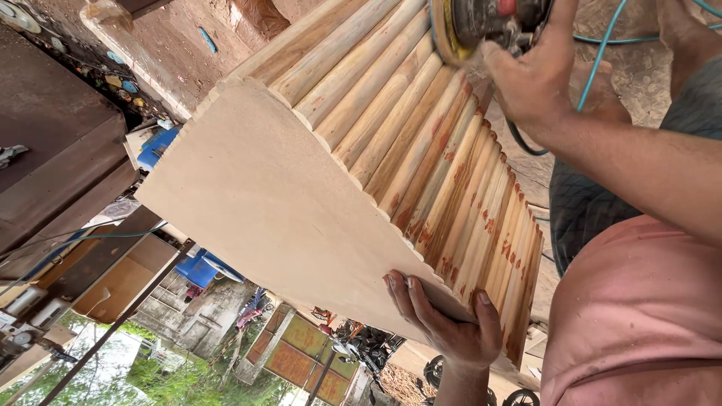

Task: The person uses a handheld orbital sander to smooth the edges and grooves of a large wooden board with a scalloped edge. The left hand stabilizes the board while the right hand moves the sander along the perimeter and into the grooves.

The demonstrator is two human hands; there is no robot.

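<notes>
Wood makes up the fluted panel (421, 165), a row of half-round slats fixed on a flat board backing (271, 218), so it looks stiff, fairly heavy and dusty-smooth, best gripped at a corner edge as the left hand (447, 323) does now, fingers on the flat face and thumb over the slat ends. The right hand (538, 71) is closed around a disc sander (481, 26) pressed against the upper slats, its blue hose (602, 56) trailing close by. Open room lies left of the panel; the person's pink-clad body crowds the right.
</notes>
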